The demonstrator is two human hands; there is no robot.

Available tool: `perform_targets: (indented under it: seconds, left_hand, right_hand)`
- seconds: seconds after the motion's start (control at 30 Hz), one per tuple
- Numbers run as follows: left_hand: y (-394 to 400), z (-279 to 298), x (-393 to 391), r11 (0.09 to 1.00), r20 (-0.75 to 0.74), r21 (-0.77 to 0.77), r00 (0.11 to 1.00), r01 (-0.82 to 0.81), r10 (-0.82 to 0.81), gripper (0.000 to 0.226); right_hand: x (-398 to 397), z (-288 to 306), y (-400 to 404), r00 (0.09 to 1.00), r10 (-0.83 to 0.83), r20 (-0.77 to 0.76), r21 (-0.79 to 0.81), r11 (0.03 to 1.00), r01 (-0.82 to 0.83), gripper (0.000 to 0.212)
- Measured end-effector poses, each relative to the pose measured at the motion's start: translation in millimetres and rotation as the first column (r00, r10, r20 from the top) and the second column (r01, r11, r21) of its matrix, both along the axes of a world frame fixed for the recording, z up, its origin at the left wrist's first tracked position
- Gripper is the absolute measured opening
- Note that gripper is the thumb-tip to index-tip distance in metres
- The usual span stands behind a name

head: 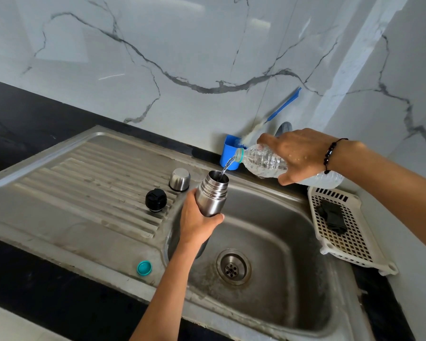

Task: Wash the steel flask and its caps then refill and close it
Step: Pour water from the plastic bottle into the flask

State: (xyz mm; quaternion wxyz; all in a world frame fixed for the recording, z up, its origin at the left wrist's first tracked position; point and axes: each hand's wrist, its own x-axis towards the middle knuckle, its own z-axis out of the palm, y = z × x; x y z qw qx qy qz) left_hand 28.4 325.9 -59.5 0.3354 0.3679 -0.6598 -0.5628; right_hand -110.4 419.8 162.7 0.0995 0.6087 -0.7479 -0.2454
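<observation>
My left hand [194,221] had a full grip round the lower body of the steel flask [210,195], fingers curled behind it and thumb across the front, holding it upright but leaning a little above the sink [276,242] bowl, near the bowl's back left corner. My right hand [298,156] had its grip wrapped over the middle of a clear plastic bottle [266,162], tipped nearly level above the back rim of the sink, its neck just above the flask's open mouth. A thin stream of water [225,166] ran from the neck into the flask.

The risks I judged from there were mostly about the pour. The flask's mouth was narrow and the stream fell close to its far edge, so a small wobble of either hand, or a sudden gulp of air into the bottle, could have sent water down the outside. I could not see the level inside, so overfilling was likely if I kept the tilt too long. The flask looked wet and smooth, and my hold sat low on it, so added weight might have made it slip or tip.

The steel cup cap [179,179] and the black stopper [156,200] stood on the ribbed drainboard left of the sink bowl, near its edge, where a careless elbow could have knocked them in. A teal bottle cap [144,268] lay on the sink's front rim.
</observation>
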Motion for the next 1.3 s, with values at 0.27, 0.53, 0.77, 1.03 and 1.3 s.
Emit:
perform_targets:
  seconds: [0.27, 0.53, 0.77, 1.03, 1.3]
  left_hand:
    - [-0.4, 0.4, 0.7, 1.000, -0.009, 0.011, 1.000, 0.001, -0.001, 0.078]
    - [-1.3, -1.1, 0.3, 1.000, -0.005, 0.004, 1.000, -0.004, 0.004, 0.076]
    - [-0.2, -0.8, -1.0, 1.000, -0.008, 0.011, 1.000, -0.007, 0.007, 0.074]
    - [-0.1, -3.0, -1.9, 1.000, 0.001, 0.012, 1.000, 0.002, -0.002, 0.074]
    - [-1.2, -4.4, -3.1, 1.000, 0.003, 0.008, 1.000, 0.013, -0.013, 0.078]
  right_hand:
    - [1.8, 0.7, 0.9, 1.000, 0.002, -0.006, 0.000, 1.000, -0.002, 0.072]
    - [2.2, 1.1, -1.3, 1.000, 0.007, -0.005, -0.008, 1.000, -0.007, 0.072]
    - [1.2, -0.1, -1.1, 1.000, 0.011, -0.001, -0.003, 1.000, -0.011, 0.072]
    - [-0.6, -0.3, -0.5, 1.000, -0.003, 0.013, 0.002, 1.000, 0.003, 0.073]
    - [0.1, -1.1, -0.6, 1.000, 0.010, 0.002, 0.005, 1.000, -0.010, 0.073]
